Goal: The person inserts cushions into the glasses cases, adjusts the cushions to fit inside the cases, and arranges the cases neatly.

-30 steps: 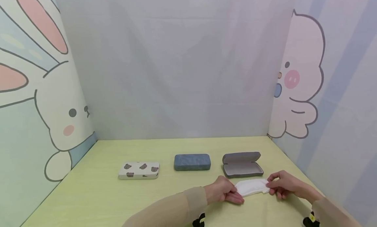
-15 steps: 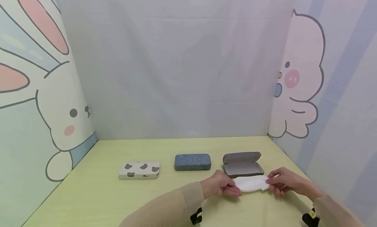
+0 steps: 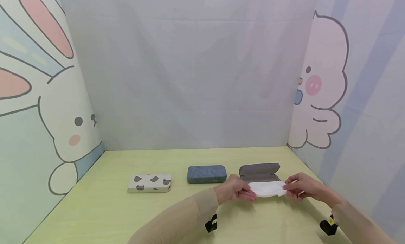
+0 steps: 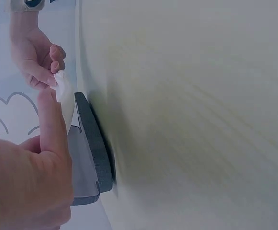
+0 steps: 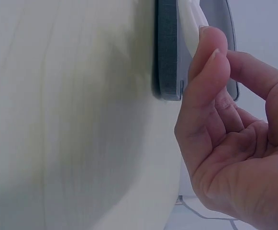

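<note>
A white folded cloth (image 3: 267, 189) is stretched flat between my two hands, raised above the table. My left hand (image 3: 235, 188) pinches its left end, thumb on top and fingers beneath. The right hand (image 3: 306, 187) pinches the other end, its remaining fingers curled, as the right wrist view also shows. Just behind the cloth stands a grey glasses case (image 3: 259, 169) with its lid raised. The cloth covers the front of that case in the head view. From the left wrist, the cloth (image 4: 68, 108) appears close over the case's front wall (image 4: 96, 143).
A closed blue glasses case (image 3: 207, 174) lies left of the grey one. Farther left is a white case with brown bear heads (image 3: 150, 183). The yellow-green table (image 3: 95, 209) meets a grey back curtain and cartoon-printed side walls.
Both hands have carried the white cloth away from me and upward, from in front of the grey case to its front edge. The cases have stayed put.
</note>
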Demonstrator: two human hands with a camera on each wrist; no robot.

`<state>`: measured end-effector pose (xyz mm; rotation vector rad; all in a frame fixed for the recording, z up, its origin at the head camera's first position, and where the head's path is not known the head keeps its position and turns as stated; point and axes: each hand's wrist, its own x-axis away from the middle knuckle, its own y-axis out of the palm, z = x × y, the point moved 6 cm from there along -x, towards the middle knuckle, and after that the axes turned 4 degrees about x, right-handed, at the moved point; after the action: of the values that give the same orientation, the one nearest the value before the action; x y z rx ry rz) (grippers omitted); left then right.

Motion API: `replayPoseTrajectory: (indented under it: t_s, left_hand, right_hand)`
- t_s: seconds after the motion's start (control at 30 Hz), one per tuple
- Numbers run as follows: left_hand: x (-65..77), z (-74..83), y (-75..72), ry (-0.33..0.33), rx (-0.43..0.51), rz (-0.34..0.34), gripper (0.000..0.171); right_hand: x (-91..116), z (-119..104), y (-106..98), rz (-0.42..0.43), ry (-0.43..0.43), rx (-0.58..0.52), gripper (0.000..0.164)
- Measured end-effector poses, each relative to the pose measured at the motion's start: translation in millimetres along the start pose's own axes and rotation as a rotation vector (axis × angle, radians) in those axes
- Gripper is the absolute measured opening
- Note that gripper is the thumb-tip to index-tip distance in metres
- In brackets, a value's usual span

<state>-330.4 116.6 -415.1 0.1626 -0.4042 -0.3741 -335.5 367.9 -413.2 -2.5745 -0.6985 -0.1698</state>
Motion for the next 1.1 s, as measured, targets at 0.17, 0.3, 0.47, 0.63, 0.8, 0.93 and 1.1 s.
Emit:
replayPoseTrajectory:
  t_s: [0.17, 0.3, 0.47, 0.63, 0.8, 0.93, 1.1]
  left_hand:
    - [-7.0, 5.0, -1.3, 0.007, 0.003, -0.004, 0.011]
    - [-12.1, 7.9, -2.3, 0.004, 0.018, -0.004, 0.011]
    - [-16.2, 11.0, -4.2, 0.008, 0.019, 0.002, 0.010]
    - [-20.6, 12.1, -5.6, 0.006, 0.019, 0.000, 0.012]
    - [-27.9, 12.7, -9.8, 0.000, 0.027, 0.027, 0.013]
    - [-33.0, 12.9, -13.0, -0.002, 0.038, 0.035, 0.012]
    - [-37.2, 12.6, -13.6, -0.005, 0.028, 0.022, 0.014]
  right_hand:
    - [-4.1, -3.5, -5.7, 0.017, 0.022, 0.015, 0.019]
    - [-7.8, -5.5, -9.8, 0.026, 0.031, 0.027, 0.020]
    - [-15.3, -6.4, -14.1, 0.042, 0.039, 0.040, 0.019]
    - [-24.1, -4.8, -14.9, 0.048, 0.053, 0.028, 0.019]
    - [-31.2, -2.1, -14.9, 0.049, 0.059, 0.018, 0.019]
    - [-35.6, 0.8, -16.0, 0.048, 0.048, -0.001, 0.020]
    - [-41.1, 7.9, -18.9, 0.061, 0.060, -0.015, 0.018]
